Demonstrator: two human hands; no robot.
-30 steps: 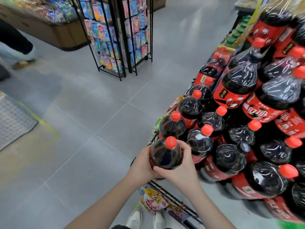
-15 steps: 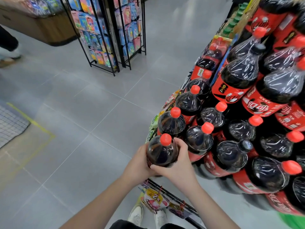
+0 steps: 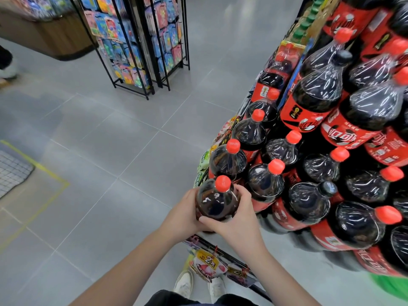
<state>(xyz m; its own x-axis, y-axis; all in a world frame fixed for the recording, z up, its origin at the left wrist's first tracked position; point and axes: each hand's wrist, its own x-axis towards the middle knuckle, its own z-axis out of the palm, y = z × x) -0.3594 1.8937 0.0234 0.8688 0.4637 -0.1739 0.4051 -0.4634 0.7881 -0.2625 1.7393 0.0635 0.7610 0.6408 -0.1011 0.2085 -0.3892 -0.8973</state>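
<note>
Low in the middle of the frame, a dark cola bottle (image 3: 217,204) with a red cap (image 3: 223,183) is held, cap uppermost, between both grips. The left grip (image 3: 184,214) is curled round its left flank, while the right grip (image 3: 238,221) is wrapped round its right flank and near side, with fingers bent over the shoulder just below the cap. The bottle is placed at the near left corner of a tall stack of cola bottles (image 3: 320,151), which fills the right of the frame in rising tiers of red labels and mostly red caps; whether it touches the bottles just beside it cannot be told. A floor (image 3: 110,140) of large grey tiles is spread across the left and centre, crossed by thin pale joints. A yellow tape line (image 3: 42,168) is laid along it at the left edge, beside a wire mesh panel (image 3: 11,171). Two black wire racks (image 3: 123,47) hung with colourful packets are stood at the upper centre, and a wood-fronted worktop (image 3: 44,38) loaded with blurred goods is seen at the upper left. Hanging snack packets (image 3: 207,265) with a price tag are clipped to a low rail beneath the grips, and white shoes (image 3: 185,283) are seen at the bottom edge.
</note>
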